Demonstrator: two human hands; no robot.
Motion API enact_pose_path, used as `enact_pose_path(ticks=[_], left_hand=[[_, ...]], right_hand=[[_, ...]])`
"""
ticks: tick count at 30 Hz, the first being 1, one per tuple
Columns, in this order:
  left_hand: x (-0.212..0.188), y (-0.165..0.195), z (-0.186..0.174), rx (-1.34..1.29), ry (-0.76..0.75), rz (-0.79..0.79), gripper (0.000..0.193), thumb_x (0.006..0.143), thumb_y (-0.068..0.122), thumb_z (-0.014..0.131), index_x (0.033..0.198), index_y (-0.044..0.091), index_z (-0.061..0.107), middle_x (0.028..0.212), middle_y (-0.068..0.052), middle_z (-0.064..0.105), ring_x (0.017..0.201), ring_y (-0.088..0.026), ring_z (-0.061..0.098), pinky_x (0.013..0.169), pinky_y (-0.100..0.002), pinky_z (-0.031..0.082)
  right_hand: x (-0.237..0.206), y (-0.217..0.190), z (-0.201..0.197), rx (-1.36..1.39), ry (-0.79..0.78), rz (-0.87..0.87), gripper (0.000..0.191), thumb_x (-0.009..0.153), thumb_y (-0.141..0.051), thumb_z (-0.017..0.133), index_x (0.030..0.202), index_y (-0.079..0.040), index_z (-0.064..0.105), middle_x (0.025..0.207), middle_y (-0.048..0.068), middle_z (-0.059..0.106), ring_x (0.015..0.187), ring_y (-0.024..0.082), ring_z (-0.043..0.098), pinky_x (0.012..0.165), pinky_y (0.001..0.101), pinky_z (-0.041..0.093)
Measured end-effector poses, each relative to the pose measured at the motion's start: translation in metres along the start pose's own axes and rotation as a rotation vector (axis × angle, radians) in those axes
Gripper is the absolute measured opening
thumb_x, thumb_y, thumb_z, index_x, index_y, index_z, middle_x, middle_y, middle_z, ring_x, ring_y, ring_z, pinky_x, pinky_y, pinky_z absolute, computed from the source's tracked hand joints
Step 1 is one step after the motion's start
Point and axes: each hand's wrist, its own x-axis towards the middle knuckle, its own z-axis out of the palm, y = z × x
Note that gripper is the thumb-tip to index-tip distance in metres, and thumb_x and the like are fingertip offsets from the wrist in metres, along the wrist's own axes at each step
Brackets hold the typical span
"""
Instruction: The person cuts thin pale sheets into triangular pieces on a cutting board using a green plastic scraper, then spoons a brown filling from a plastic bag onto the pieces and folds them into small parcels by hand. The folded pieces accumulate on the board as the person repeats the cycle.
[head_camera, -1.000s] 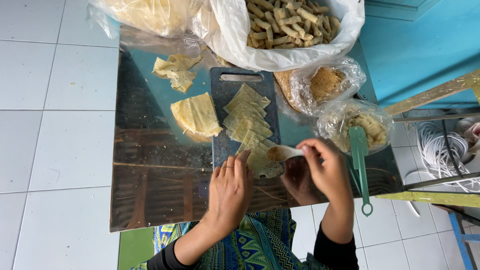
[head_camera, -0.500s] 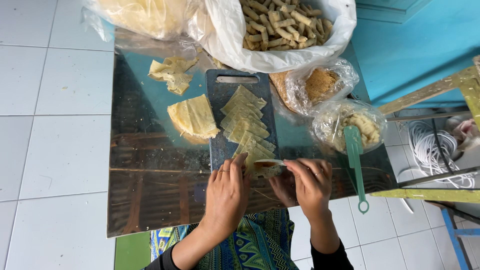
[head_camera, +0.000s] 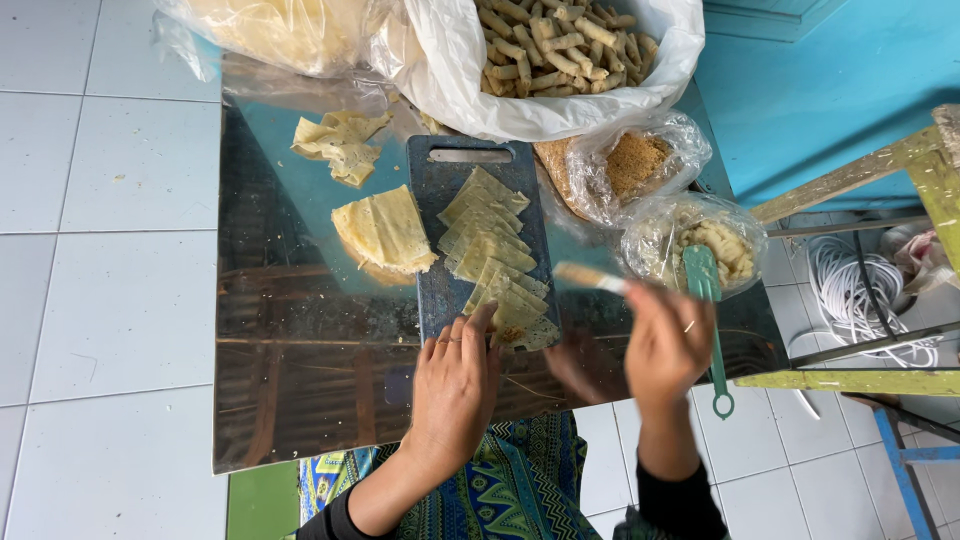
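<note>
Right hand has its grip closed on a brush pointing left; left hand presses wrappers flat.

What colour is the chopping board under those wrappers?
The board is dark blue-grey, speckled with crumbs, seen best in the head view.

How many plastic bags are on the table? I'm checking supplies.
4: clear bag top left, white bag top centre, crumb bag and filling bag at right.
</note>
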Motion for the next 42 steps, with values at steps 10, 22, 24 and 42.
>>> enact_pose_path(ticks=[10,22,24,42], left_hand=[[0.002,0.001,-0.011,-0.158,-0.065,-0.012,0.051,0.087,0.005,0.064,0.136,0.003,0.049,0.110,-0.008,0.071,0.099,-0.029,0.062,0.084,-0.045,0.045],[0.003,0.001,-0.007,-0.030,-0.106,-0.015,0.041,0.091,0.007,0.063,0.131,0.008,0.055,0.109,-0.009,0.070,0.100,-0.030,0.062,0.084,-0.045,0.045],[0.003,0.001,-0.006,-0.034,-0.092,0.001,0.041,0.090,0.007,0.063,0.131,0.008,0.056,0.111,-0.009,0.071,0.100,-0.030,0.062,0.083,-0.044,0.045],[0.001,0.002,-0.008,0.029,-0.067,0.034,0.040,0.094,0.012,0.065,0.133,0.006,0.058,0.105,-0.007,0.071,0.092,-0.028,0.063,0.079,-0.042,0.046]], right_hand=[[0.068,0.018,0.029,-0.196,-0.205,-0.038,0.032,0.097,0.001,0.064,0.128,-0.006,0.067,0.128,0.018,0.066,0.116,0.038,0.062,0.098,0.0476,0.051],[0.054,0.034,0.040,0.173,-0.325,0.266,0.029,0.097,0.004,0.068,0.126,-0.002,0.066,0.110,0.016,0.066,0.089,0.028,0.071,0.073,0.0378,0.058],[0.063,0.042,0.042,0.120,-0.279,0.211,0.025,0.097,0.005,0.070,0.121,-0.001,0.068,0.106,0.016,0.067,0.086,0.027,0.070,0.071,0.0376,0.057],[0.024,-0.059,-0.007,0.333,-0.720,0.266,0.026,0.087,-0.019,0.077,0.100,0.000,0.064,0.091,0.011,0.066,0.085,0.028,0.066,0.070,0.0396,0.053]])
